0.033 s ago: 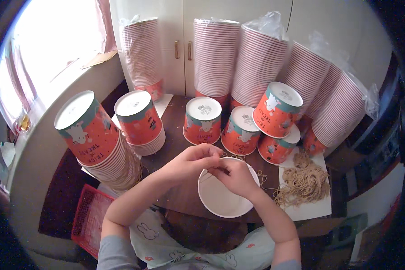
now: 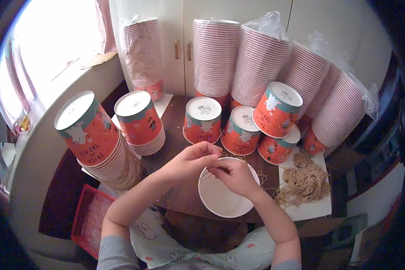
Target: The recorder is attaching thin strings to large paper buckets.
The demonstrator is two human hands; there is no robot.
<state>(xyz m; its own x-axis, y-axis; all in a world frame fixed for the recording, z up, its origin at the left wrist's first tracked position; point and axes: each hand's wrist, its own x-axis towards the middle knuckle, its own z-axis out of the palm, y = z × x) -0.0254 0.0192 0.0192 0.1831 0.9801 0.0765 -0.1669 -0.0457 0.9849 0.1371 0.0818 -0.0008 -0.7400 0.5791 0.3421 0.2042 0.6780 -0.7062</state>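
A white-lined paper bucket [image 2: 227, 200] stands mouth up in front of me at the table's near edge. Above its far rim, my left hand [image 2: 194, 161] and my right hand [image 2: 235, 176] meet with fingertips pinched. Both are closed on a thin tan cord [image 2: 206, 174]; a short piece shows below the left fingers, over the bucket's mouth. More of this cord loops behind the rim and off to the right. The bent fingers hide most of what they pinch. A tangled heap of tan cords [image 2: 306, 182] lies on white paper to the right.
Orange and green buckets, upside down, include a single one [image 2: 203, 121] and a stacked pair [image 2: 278, 110]. Nested stacks [image 2: 87, 130] rise at left. Tall plastic-wrapped stacks [image 2: 216, 58] line the back before a cabinet [image 2: 238, 9]. A red basket [image 2: 92, 216] sits lower left.
My left fingers have risen slightly and spread a little from the right ones. The bucket and the stacks stay where they were.
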